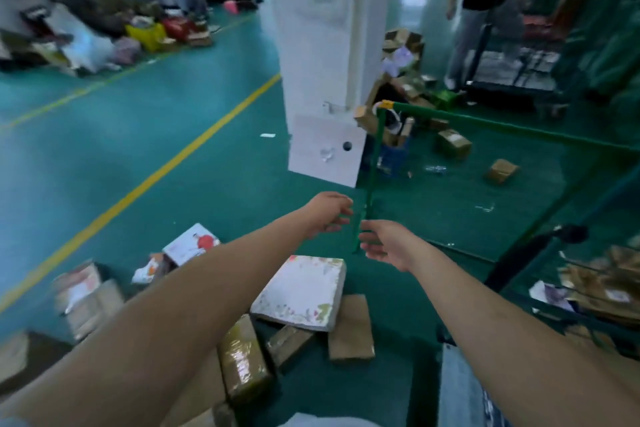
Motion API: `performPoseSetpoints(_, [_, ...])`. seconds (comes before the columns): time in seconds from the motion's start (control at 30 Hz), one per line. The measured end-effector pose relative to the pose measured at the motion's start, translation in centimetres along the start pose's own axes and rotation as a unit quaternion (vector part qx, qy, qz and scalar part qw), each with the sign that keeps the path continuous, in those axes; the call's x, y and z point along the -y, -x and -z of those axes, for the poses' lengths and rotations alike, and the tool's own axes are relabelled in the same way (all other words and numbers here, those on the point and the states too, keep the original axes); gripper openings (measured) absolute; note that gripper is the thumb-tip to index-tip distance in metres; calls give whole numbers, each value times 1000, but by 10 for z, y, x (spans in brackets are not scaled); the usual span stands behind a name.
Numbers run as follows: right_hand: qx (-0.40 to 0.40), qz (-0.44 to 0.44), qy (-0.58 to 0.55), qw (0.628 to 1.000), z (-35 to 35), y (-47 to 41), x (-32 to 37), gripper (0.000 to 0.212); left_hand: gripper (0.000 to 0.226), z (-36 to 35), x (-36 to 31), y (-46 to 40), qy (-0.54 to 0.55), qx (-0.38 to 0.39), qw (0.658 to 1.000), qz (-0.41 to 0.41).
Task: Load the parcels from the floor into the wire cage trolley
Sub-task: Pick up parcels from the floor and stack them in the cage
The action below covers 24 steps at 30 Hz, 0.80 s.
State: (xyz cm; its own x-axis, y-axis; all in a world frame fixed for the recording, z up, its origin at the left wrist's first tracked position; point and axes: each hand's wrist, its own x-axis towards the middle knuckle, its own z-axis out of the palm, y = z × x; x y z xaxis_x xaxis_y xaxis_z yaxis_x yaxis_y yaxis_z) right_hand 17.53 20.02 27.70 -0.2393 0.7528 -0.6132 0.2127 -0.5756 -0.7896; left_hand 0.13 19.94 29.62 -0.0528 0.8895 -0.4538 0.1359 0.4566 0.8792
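Parcels (pixel 300 291) lay on the green floor (pixel 173 135) just left of the wire cage trolley (pixel 491 125), the white flat one nearest its corner post. You had both arms stretched toward that post: your left hand (pixel 329 215) and right hand (pixel 382 243) sat either side of it, each grip loose with fingers relaxed, holding nothing. Brown boxes (pixel 609 288) lay inside the trolley.
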Motion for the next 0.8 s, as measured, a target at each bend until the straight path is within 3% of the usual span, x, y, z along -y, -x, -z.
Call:
performPoseSetpoints(0.1, [14, -15, 14, 1000, -13, -17, 0, 34, 24, 16, 16, -10, 13, -15, 999, 25])
performPoseSetpoints(0.4, [61, -83, 49, 993, 1, -123, -1, 24, 13, 26, 50, -63, 44, -87, 987, 125])
performPoseSetpoints(0.53, [107, -111, 69, 986, 10, -179, -4, 17, 14, 39, 75, -96, 32, -134, 974, 180])
performPoseSetpoints(0.67, [129, -141, 106, 976, 25, -250, -16, 26, 22, 42, 105, -134, 51, -197, 950, 237])
performPoseSetpoints(0.8, [135, -164, 156, 965, 33, -306, -44, 28, 17, 39, 147, -158, 88, -236, 927, 278])
